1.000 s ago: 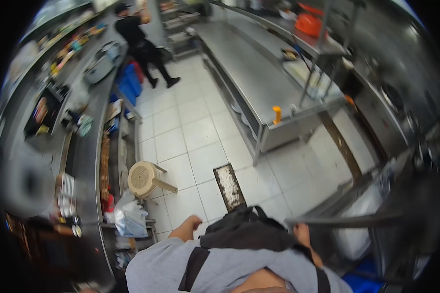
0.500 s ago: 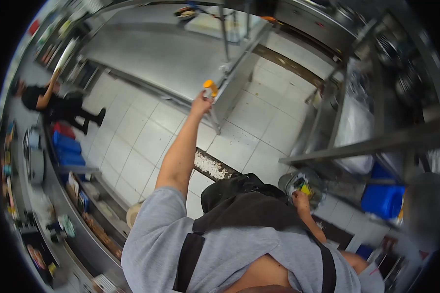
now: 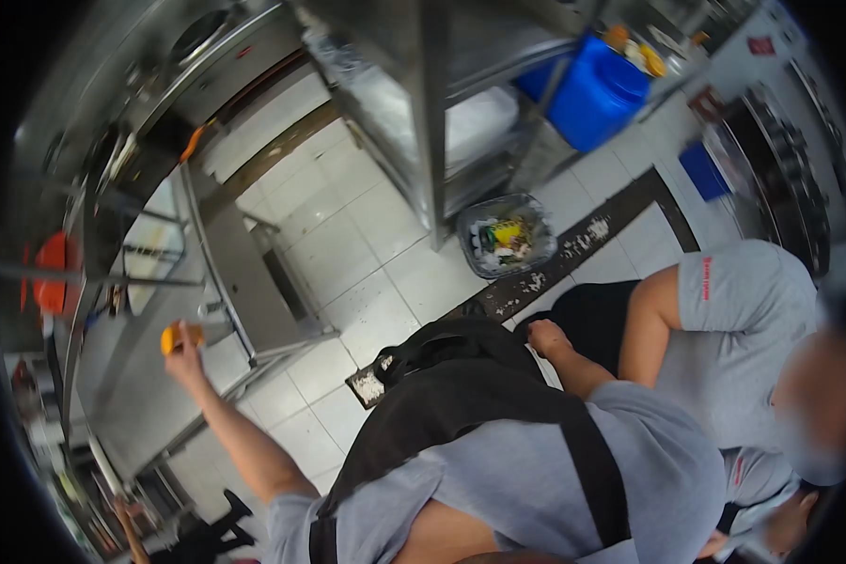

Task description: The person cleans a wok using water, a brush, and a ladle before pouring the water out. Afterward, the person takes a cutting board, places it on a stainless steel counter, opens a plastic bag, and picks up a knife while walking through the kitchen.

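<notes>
My left hand (image 3: 185,365) is stretched out to the left over the metal table (image 3: 127,399), wrapped round a small container with an orange lid (image 3: 169,339). Its body is partly hidden by my fingers. My right hand (image 3: 547,338) hangs low beside my black apron (image 3: 451,390), fingers curled, with nothing visible in it. In front of that hand, a plastic-lined trash bin (image 3: 470,263) stands on the floor. Inside lie a yellow wrapper (image 3: 507,232) and other scraps.
A person in a grey shirt (image 3: 743,320) is close at my right, with another behind. A metal shelf (image 3: 430,141) holds plastic-wrapped goods near a blue drum (image 3: 597,94). A dark channel (image 3: 573,249) crosses the tiled floor. Someone in black (image 3: 211,536) is at lower left.
My view has swung to the right. My right hand has drawn back from the bin, where the yellow wrapper lies. My left hand still grips the orange-lidded container over the table.
</notes>
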Demonstrator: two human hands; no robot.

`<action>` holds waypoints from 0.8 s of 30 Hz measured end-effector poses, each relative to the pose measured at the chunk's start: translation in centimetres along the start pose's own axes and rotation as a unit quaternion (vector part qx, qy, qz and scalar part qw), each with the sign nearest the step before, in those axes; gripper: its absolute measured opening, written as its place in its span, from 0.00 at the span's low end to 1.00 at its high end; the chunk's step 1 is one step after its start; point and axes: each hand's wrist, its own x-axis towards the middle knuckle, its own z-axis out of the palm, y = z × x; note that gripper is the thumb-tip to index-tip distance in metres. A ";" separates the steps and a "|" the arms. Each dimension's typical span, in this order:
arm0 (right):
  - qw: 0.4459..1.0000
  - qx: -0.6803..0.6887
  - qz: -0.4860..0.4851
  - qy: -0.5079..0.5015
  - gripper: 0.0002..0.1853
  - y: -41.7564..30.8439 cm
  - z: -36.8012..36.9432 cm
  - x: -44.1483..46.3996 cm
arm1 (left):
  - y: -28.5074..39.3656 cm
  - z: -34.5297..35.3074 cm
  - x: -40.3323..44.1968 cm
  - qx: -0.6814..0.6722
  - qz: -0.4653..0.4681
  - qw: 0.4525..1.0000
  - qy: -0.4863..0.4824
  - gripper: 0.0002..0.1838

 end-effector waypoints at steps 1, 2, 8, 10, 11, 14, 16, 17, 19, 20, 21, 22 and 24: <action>1.000 -0.011 -0.006 -0.006 0.12 1.0 1.6 1.1 | -0.2 -0.7 0.7 -0.096 0.009 0.995 -0.014 0.14; 0.999 -0.029 -0.011 0.006 0.12 1.2 2.2 1.6 | 2.1 -2.2 0.5 -0.102 0.046 0.993 -0.040 0.14; 0.993 0.049 -0.083 0.065 0.13 -3.8 -3.0 3.4 | 15.9 -3.9 -4.0 -0.162 0.124 0.969 -0.141 0.10; 0.988 0.089 -0.096 0.086 0.12 -3.8 -3.9 4.6 | 19.1 -0.9 -5.9 -0.150 0.174 0.942 -0.246 0.09; 0.993 0.040 -0.094 0.064 0.12 -3.6 -4.4 5.7 | 21.1 0.8 -7.2 -0.153 0.211 0.921 -0.291 0.09; 0.996 -0.017 -0.078 0.051 0.12 -2.7 -7.2 9.4 | 25.7 5.4 -10.4 -0.140 0.281 0.845 -0.432 0.10; 0.988 0.075 -0.018 0.135 0.12 -2.2 -10.3 10.8 | 27.4 8.8 -12.3 -0.181 0.331 0.797 -0.472 0.11; 0.986 0.078 0.002 0.148 0.12 -1.5 -10.9 12.0 | 27.9 10.0 -13.3 -0.195 0.324 0.784 -0.491 0.11; 0.977 0.099 0.008 0.186 0.11 0.0 -11.4 14.3 | 28.4 12.4 -14.6 -0.203 0.321 0.766 -0.518 0.12; 0.976 0.096 0.021 0.192 0.11 0.8 -12.1 13.6 | 28.9 13.3 -15.3 -0.209 0.310 0.762 -0.529 0.12; 0.978 0.092 0.021 0.185 0.11 1.3 -12.6 12.5 | 29.3 14.2 -15.8 -0.221 0.324 0.752 -0.531 0.12; 0.979 0.090 0.019 0.180 0.11 1.5 -13.0 11.4 | 29.5 15.3 -16.3 -0.232 0.339 0.741 -0.531 0.13; 0.971 0.123 0.023 0.205 0.10 2.2 -12.7 9.1 | 28.6 18.4 -17.3 -0.258 0.363 0.727 -0.523 0.13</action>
